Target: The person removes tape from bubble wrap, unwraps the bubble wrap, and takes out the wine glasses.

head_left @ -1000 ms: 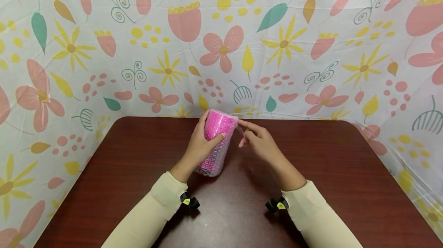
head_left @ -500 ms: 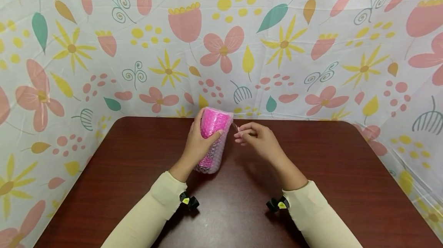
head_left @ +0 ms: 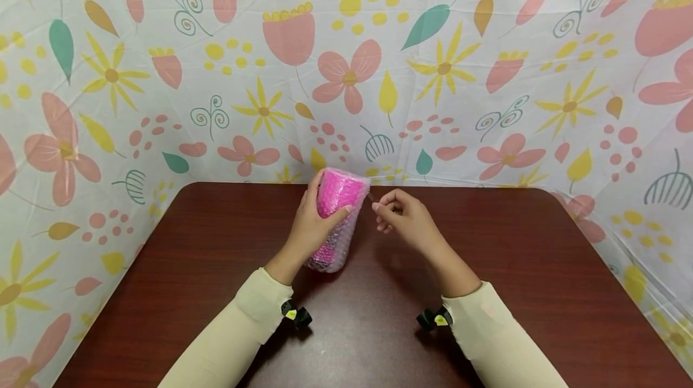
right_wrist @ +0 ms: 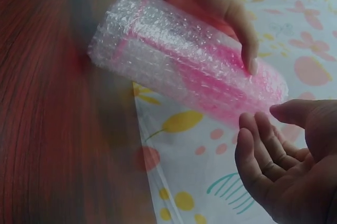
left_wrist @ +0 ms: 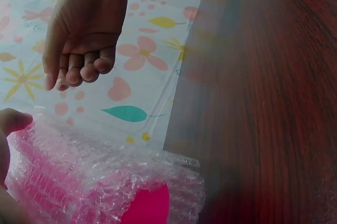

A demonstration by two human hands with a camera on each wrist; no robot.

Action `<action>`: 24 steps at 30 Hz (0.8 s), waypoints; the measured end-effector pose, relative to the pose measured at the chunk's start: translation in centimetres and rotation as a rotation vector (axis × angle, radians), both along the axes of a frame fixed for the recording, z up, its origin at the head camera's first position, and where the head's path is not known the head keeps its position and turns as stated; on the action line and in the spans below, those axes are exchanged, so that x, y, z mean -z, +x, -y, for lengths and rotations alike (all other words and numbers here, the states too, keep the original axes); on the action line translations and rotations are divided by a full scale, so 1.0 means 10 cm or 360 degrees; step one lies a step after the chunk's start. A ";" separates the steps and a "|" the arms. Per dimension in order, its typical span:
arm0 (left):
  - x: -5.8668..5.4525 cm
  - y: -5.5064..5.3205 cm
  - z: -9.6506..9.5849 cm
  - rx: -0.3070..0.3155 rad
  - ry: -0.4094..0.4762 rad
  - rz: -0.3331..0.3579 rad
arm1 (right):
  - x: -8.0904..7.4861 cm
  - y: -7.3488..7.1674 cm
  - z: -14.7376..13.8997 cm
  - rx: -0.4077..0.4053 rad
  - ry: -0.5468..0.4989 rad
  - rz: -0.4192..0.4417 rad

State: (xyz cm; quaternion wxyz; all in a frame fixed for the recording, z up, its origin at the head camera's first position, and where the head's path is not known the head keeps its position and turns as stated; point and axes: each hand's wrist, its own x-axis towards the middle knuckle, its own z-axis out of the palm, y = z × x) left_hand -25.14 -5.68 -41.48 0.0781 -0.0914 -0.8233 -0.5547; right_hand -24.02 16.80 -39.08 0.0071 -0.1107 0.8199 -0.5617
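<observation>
A pink cylinder (head_left: 337,194), wrapped in bubble wrap (head_left: 345,239), leans over the back half of the table with its top tilted to the right. My left hand (head_left: 313,221) grips it from the left, thumb across the front and fingers behind. Just right of its upper edge, my right hand (head_left: 410,218) pinches a thin clear strip like tape (head_left: 371,197) between thumb and forefinger. In the left wrist view, a bare pink end (left_wrist: 150,205) shows at the wrap's open edge. The right wrist view shows the layered bubble wrap (right_wrist: 158,39) along the cylinder's length.
The dark reddish-brown table (head_left: 216,292) has rounded back corners. A flower-printed white cloth (head_left: 465,105) hangs right behind it and along both sides. Each wrist carries a small black camera on a strap.
My right hand has drawn back slightly from the wrap, its pointing forefinger now bent to the thumb. My left hand and the wrapped cylinder have shifted slightly, first left, then partly back right.
</observation>
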 end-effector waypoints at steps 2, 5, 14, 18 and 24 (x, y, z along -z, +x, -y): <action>0.00 0.01 -0.01 0.0033 0.0009 0.0007 | 0.00 0.01 0.01 0.0001 -0.0012 0.0020; 0.01 0.01 -0.01 0.0058 0.0012 0.0002 | 0.00 0.02 0.01 -0.0018 -0.0055 0.0024; 0.01 0.01 -0.02 0.0058 0.0000 -0.0029 | 0.00 0.02 0.03 -0.0061 -0.0157 0.0015; 0.03 0.01 -0.02 0.0063 -0.0003 -0.0029 | 0.01 0.02 0.03 -0.0100 -0.0195 -0.0034; 0.04 0.00 -0.02 0.0056 -0.0013 -0.0026 | 0.02 0.02 0.01 -0.0103 -0.0179 -0.0041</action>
